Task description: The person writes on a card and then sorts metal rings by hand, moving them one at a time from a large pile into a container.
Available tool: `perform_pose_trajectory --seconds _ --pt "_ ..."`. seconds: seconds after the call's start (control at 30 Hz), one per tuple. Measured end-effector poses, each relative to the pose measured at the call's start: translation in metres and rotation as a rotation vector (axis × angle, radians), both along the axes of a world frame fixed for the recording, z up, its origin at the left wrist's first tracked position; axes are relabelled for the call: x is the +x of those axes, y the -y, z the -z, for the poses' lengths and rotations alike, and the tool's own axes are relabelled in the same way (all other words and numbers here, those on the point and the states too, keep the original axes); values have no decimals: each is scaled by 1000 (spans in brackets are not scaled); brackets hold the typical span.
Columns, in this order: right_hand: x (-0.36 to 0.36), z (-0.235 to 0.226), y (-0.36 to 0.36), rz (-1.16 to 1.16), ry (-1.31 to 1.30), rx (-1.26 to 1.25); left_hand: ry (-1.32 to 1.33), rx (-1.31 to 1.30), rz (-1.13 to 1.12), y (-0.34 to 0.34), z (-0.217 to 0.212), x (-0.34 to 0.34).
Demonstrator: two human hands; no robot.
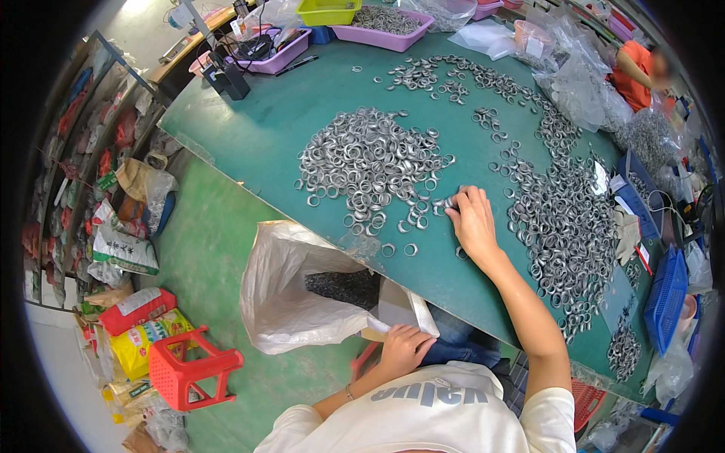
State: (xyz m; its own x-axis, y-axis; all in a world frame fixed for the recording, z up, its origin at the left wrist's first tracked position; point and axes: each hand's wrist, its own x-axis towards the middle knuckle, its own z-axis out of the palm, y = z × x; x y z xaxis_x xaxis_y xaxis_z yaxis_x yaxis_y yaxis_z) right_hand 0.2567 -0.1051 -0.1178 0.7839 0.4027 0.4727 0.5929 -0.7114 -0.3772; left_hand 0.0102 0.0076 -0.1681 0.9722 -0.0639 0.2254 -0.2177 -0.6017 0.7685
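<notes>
Many grey metal rings lie on the green tabletop (264, 143), with one loose pile of rings (370, 162) left of centre and a larger spread of rings (563, 226) on the right. Between the two, my right hand (474, 223) rests on the table, its fingers curled down over a few rings at the near edge of the left pile. Below the table's edge a white woven sack (276, 294) gapes wide, with a dark mass of small pieces (343, 288) inside. My left hand (406, 349) is closed on the sack's near rim.
A red plastic stool (192, 366) stands on the green floor at left, near filled bags (140, 309) and a loaded shelf (91, 151). Purple trays (381, 30) line the far table edge. At right sit a blue basket (666, 298) and a person in orange (633, 72).
</notes>
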Motion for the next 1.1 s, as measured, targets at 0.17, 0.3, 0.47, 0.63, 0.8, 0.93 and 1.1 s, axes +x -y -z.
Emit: perform_pose_trajectory --seconds 0.17,0.3,0.47,0.63,0.8,0.93,1.1 --pt "-3 3 12 -16 -179 203 -3 -2 2 1 -1 0" --pt "-36 -21 -3 -152 -593 477 -1 -2 1 0 1 0" --pt "-85 -29 -44 -502 -505 377 10 11 2 1 0 1" --pt "-68 -29 -39 -347 -304 302 14 1 -5 0 0 -1" --pt "-15 -18 -11 -131 -111 15 6 -5 -2 0 1 -2" --pt "-9 -6 -5 -126 -195 -69 15 -13 -1 1 0 0" --pt "-10 -4 6 -128 -250 56 1 -13 -3 0 1 -2"
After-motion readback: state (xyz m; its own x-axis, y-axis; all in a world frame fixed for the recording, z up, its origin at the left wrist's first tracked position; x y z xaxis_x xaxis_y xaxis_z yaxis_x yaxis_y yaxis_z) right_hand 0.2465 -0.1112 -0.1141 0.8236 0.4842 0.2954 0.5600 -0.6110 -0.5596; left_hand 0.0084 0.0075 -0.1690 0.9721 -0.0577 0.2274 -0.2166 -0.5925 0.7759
